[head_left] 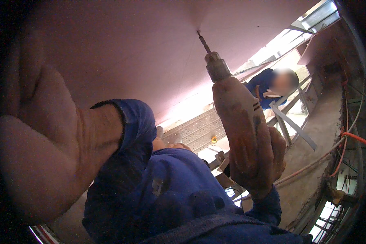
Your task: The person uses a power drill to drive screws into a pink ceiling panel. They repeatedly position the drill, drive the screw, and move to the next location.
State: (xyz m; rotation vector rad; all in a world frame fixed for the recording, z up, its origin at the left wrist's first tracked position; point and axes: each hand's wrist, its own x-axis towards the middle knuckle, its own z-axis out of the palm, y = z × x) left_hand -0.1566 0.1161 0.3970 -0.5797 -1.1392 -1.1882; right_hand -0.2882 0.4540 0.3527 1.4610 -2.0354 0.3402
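Note:
A power drill (236, 105) with a worn, stained body and a metal chuck (217, 67) points upward, tilted left. My right hand (266, 158) is wrapped round its grip; the trigger finger is not clear. From the chuck runs a thin driver bit (205, 44), and a small dark screw (199, 33) at its tip meets the pinkish board (150, 53) overhead. Large and close on the left, my left hand (40, 134) is raised with the palm toward the board. Its fingers reach up, dim at the picture's rim, with nothing visible in them; whether they touch the board I cannot tell.
Behind the drill lies a perforated metal plank (191, 128). Another person in blue (262, 85) is at the back right, beside metal framing strips (295, 126). Cables and an orange hose (356, 138) hang along the rough wall (317, 175) at right.

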